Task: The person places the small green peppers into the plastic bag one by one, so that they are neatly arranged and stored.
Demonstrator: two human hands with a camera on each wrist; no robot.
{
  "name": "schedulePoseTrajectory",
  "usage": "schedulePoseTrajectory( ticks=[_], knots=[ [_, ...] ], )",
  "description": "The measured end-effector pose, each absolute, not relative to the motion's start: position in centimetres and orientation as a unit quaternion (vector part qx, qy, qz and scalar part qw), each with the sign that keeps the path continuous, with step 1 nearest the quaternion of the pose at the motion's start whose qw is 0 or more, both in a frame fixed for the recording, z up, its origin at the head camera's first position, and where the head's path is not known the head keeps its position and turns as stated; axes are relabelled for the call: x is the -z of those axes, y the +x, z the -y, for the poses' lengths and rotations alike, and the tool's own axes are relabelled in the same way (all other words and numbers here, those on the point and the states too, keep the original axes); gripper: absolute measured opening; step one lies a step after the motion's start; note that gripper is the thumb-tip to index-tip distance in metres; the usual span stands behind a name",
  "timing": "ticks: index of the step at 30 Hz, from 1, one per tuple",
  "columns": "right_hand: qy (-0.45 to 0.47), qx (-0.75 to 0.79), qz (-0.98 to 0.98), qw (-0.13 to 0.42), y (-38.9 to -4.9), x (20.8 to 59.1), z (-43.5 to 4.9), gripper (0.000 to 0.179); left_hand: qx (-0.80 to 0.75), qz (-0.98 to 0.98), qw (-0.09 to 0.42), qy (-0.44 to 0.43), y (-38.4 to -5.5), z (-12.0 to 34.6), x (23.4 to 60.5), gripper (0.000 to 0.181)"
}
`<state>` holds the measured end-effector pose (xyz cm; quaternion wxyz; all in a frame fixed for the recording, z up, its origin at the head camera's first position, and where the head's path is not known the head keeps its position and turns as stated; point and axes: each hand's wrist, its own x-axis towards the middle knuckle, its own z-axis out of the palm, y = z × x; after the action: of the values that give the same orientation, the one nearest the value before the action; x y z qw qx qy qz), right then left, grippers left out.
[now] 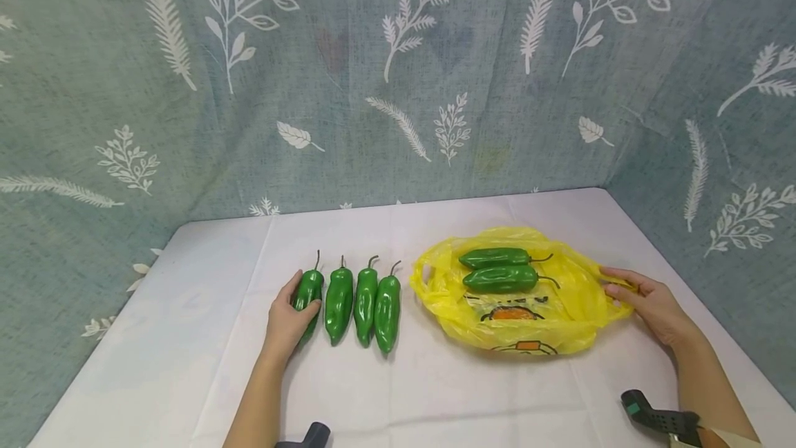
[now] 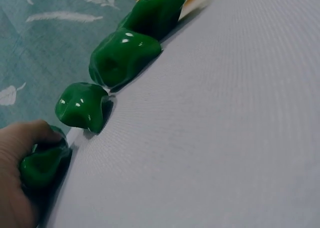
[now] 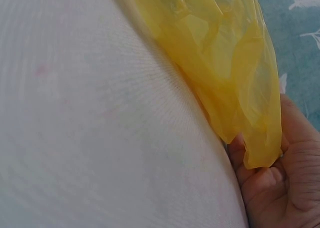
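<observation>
My left hand (image 1: 286,320) grips the leftmost green pepper (image 1: 309,287), thumb on its near right side and fingers along its left. In the left wrist view, the thumb and a finger lie around this pepper (image 2: 42,167). More green peppers (image 1: 338,304) lie in a row to its right, stems pointing away. At the right, a yellow plastic bag (image 1: 575,306) lies spread, with two green peppers (image 1: 500,279) lying sideways in its opening. My right hand (image 1: 660,306) holds the bag's right handle between thumb and fingers; the right wrist view shows the handle (image 3: 262,148) against the fingers.
A white cloth (image 1: 435,393) covers the table. Behind and at both sides hangs a blue-green curtain (image 1: 348,123) with white leaf prints. Dark wrist-camera mounts (image 1: 662,420) show near both forearms. The bag's left handle (image 1: 418,282) lies near the row's rightmost pepper.
</observation>
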<state>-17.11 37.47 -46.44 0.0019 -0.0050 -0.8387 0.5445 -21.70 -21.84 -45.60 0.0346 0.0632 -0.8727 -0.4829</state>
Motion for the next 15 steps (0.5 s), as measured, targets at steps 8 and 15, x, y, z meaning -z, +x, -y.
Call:
schedulePoseTrajectory(
  ticks=[8, 15],
  knots=[
    [-0.009, -0.552, 0.834, -0.001, -17.22, 46.53, -37.40, 0.048, 0.470, 0.877, 0.042, 0.088, -21.54, 22.18, 45.55, 0.080],
    [0.003, -0.560, 0.828, 0.010, -17.19, 46.45, -37.37, 0.043, 0.470, 0.875, 0.057, 0.103, -21.44, 22.06, 45.43, 0.083]
  ],
)
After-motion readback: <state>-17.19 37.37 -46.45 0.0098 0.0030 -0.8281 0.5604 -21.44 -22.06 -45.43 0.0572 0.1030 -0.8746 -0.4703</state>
